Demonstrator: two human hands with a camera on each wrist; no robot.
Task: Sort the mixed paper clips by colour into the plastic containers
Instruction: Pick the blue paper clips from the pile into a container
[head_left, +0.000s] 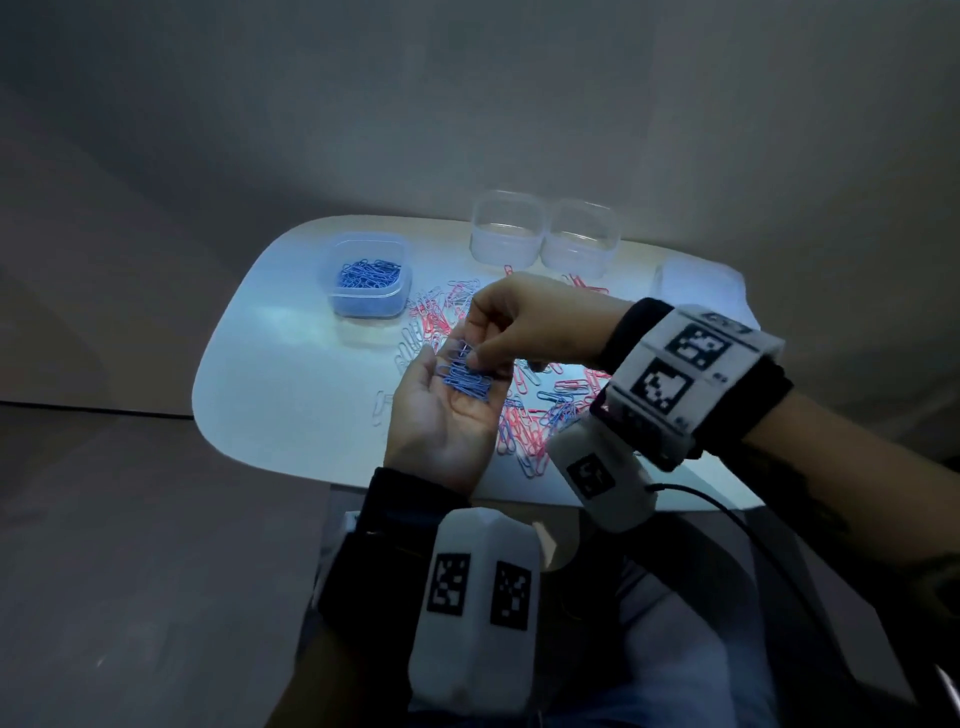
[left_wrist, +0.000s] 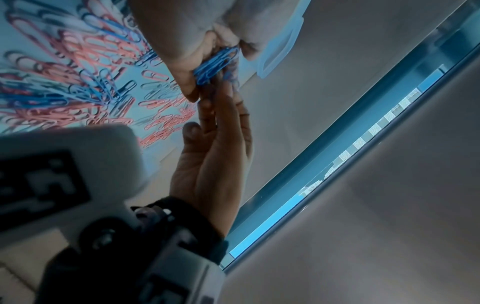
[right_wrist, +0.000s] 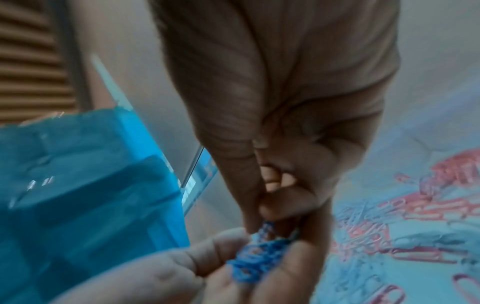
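Observation:
My left hand (head_left: 441, 415) lies palm up over the white table (head_left: 270, 364), fingers straight, carrying a small bunch of blue paper clips (head_left: 467, 378). My right hand (head_left: 485, 338) reaches in from the right, and its thumb and fingertips pinch the clips at the top of that bunch. The left wrist view shows the blue clips (left_wrist: 215, 63) between my flat left hand (left_wrist: 218, 144) and the right hand (left_wrist: 182, 41). In the blurred right wrist view, my right hand (right_wrist: 285, 144) pinches the blue clips (right_wrist: 259, 253). A clear container (head_left: 366, 275) at the back left holds blue clips.
A mixed pile of pink, blue and white clips (head_left: 524, 410) is spread across the table under and beside my hands. Two empty clear containers (head_left: 506, 228) (head_left: 579, 236) stand at the back. Another clear plastic piece (head_left: 696, 291) sits at the far right.

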